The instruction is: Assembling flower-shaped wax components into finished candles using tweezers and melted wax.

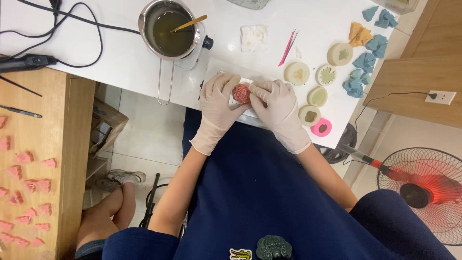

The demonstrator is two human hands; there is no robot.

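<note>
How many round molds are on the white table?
6: two by the pink tweezers, one between them, then three running down to the table's edge.

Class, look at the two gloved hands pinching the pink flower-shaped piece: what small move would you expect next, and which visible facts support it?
Probably a slight turn of the pink flower piece between the fingertips, to press the next petal. Both the left hand and the right hand pinch it from opposite sides above a white tile, and their fingertips hide the sides of the piece.
</note>
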